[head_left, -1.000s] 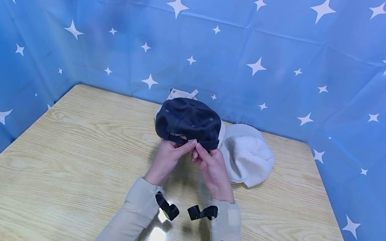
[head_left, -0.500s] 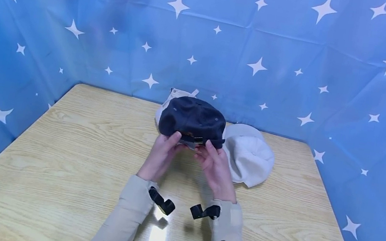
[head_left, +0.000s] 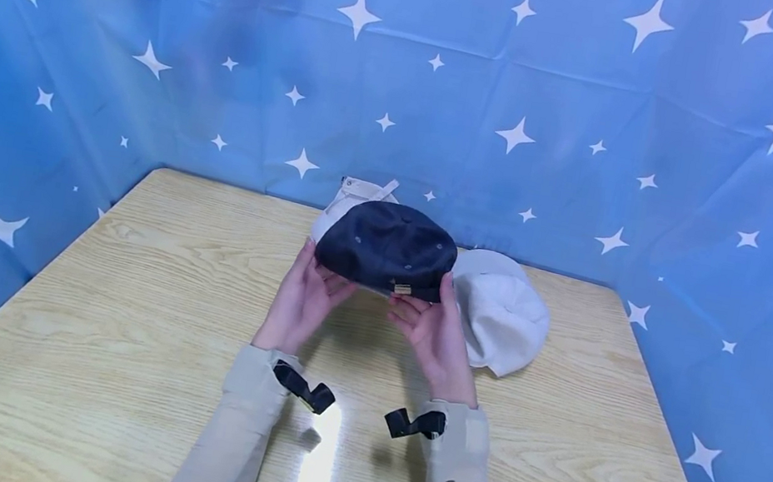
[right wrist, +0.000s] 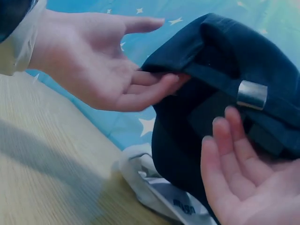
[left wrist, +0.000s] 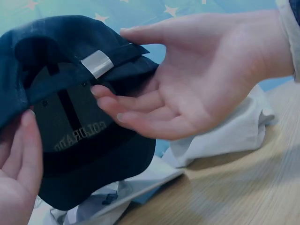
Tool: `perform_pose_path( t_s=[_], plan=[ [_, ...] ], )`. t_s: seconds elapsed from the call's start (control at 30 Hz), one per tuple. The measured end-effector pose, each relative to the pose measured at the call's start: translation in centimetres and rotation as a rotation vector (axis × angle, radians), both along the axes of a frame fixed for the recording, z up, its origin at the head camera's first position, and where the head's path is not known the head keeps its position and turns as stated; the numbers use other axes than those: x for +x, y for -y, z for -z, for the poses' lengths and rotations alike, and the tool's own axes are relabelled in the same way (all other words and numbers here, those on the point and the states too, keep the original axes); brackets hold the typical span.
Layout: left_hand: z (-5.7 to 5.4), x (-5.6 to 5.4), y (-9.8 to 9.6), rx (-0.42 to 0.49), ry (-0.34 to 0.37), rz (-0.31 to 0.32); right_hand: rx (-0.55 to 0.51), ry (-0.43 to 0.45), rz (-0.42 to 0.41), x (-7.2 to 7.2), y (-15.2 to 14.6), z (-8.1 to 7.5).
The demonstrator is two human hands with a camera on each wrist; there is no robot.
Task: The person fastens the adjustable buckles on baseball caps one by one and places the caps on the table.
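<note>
A dark navy baseball cap (head_left: 386,245) is held up between both hands, its back strap towards me. The strap's metal buckle (head_left: 402,288) sits right of centre; reversed stitched lettering (left wrist: 82,136) shows inside the crown in the left wrist view, with the brim (left wrist: 70,187) below. My left hand (head_left: 296,303) holds the cap's left edge, fingers tucked under the rim and thumb up along the side. On the other side my right hand (head_left: 438,333) grips the rim by the strap's end, thumb outside and fingers inside.
Behind the cap lies a pale cap (head_left: 356,192), partly covered by it. A light grey cap (head_left: 504,310) lies to the right on the wooden table (head_left: 139,320). A blue starred cloth (head_left: 410,93) hangs behind and at both sides.
My thumbs were together at the strap's middle; both hands have spread apart to the cap's sides, the left one farther. The buckle has come into view, and the cap has shifted slightly right.
</note>
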State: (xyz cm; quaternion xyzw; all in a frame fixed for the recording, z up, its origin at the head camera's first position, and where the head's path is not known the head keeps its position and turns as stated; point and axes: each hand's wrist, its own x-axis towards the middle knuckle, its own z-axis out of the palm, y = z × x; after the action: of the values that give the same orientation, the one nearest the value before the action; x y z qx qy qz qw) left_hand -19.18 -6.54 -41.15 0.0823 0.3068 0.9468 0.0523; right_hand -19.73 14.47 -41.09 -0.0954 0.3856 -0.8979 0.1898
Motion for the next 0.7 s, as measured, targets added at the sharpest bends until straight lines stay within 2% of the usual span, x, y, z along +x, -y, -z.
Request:
perform_pose_path(
  t_s=[0.1,0.23,0.47,0.57,0.7],
  plan=[
    [0.2,-0.2,0.6,-0.005,0.054,0.002,-0.003,0.022,0.014,-0.1,0.0,0.2],
    [0.6,-0.3,1.3,-0.071,0.131,0.008,-0.009,0.063,0.038,-0.3,0.0,0.7],
    [1.2,-0.2,1.7,-0.259,0.281,0.005,-0.029,0.192,-0.004,-0.3,0.4,1.6],
    [1.5,-0.2,1.7,-0.288,0.297,0.028,-0.047,0.248,0.014,-0.2,0.6,1.8],
    [2.1,-0.2,1.8,-0.298,0.319,0.054,-0.061,0.345,0.099,-0.3,0.7,2.0]
  ],
)
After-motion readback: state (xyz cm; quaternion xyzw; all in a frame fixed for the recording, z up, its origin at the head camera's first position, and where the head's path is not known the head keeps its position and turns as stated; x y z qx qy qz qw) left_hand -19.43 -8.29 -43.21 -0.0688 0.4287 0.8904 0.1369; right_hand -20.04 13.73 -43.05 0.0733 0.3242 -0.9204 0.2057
